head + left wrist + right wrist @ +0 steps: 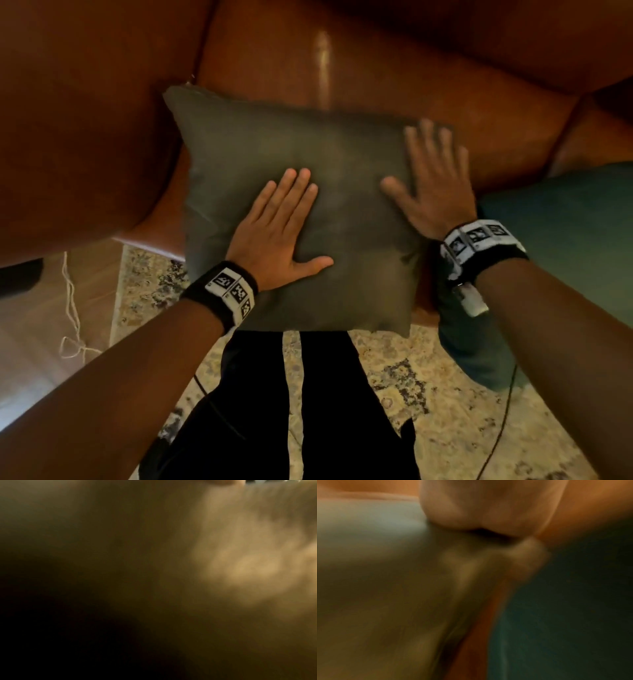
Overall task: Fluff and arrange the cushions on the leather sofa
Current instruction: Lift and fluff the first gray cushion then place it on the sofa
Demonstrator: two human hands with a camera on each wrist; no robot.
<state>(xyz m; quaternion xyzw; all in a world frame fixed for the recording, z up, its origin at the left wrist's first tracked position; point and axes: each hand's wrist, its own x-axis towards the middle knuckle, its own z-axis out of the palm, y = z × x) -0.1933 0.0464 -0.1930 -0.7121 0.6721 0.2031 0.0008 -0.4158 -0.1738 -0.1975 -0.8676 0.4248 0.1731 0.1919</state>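
It is a home living room: a brown leather sofa (376, 61) with cushions (291, 205), and a patterned rug (428, 394) on a wooden floor (41, 308).

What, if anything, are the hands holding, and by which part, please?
Nothing is held: the left hand and right hand press flat on the cushion.

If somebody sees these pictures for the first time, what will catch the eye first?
First, the olive-grey cushion in the middle of the head view, lying on the brown leather sofa. The left hand and the right hand both lie flat on it with straight fingers. Next, a teal cushion at the right edge, partly behind the right wrist, and a patterned rug below on the floor.
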